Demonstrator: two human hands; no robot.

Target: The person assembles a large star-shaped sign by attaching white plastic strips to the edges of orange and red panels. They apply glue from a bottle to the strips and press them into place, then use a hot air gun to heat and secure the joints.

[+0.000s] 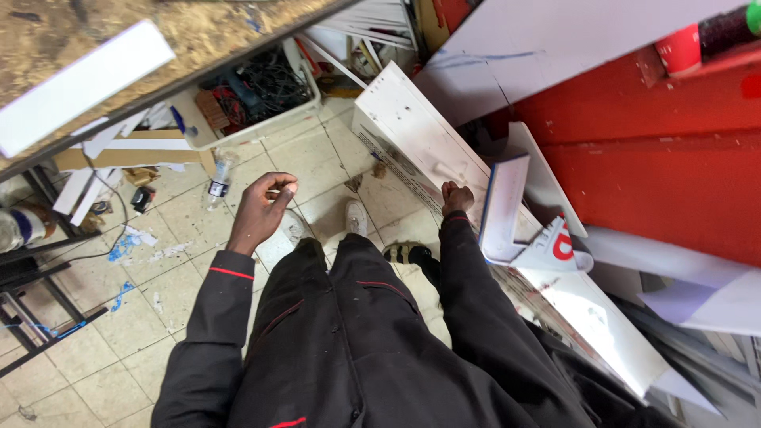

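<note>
I look down at my dark jacket and trousers and a tiled floor. My right hand (455,196) grips the edge of a long white board (412,131) that leans on its side against a red wall. My left hand (264,208) hangs free above the floor with its fingers loosely curled and pinched together; whether it holds anything small I cannot see. A smaller white panel with a blue edge (501,208) stands just right of my right hand.
A workbench top (158,47) with a white strip crosses the upper left. Beneath it sit a white crate of black cables (261,91) and wood offcuts. A plastic bottle (219,179) lies on the tiles. More white sheets lean at right. A red cup (680,49) stands on a ledge.
</note>
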